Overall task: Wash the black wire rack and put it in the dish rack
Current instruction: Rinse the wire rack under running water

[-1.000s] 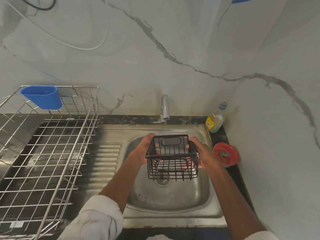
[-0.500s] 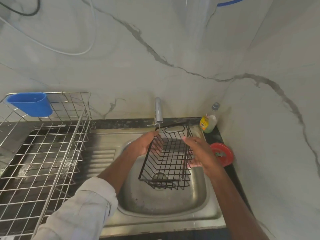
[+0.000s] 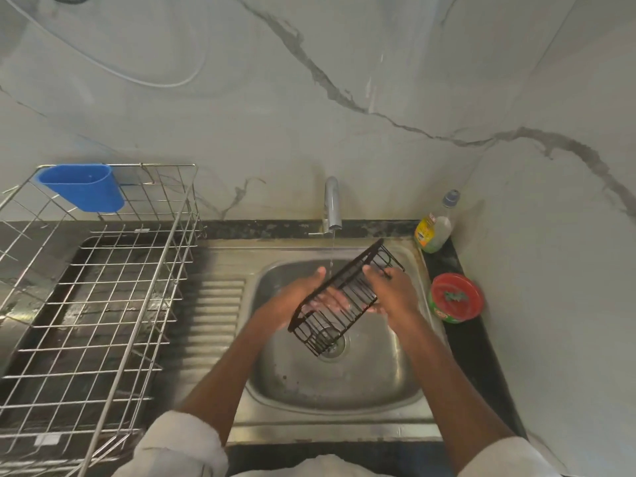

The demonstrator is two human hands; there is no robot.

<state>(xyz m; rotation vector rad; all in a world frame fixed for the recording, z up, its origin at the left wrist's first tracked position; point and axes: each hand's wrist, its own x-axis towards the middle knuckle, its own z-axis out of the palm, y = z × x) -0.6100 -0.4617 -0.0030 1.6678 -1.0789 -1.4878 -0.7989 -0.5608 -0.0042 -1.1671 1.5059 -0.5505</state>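
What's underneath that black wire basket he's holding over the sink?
Under the tilted black wire rack lies the steel sink basin, with its drain showing partly past the rack's lower end. The rest of the drain is covered by the wires.

I am reading no legible text anywhere. The yellow label on the soap bottle (image 3: 433, 232) is showing red and green print, too small to make out. The red tub (image 3: 455, 297) beside the sink is showing green marks, also unreadable.
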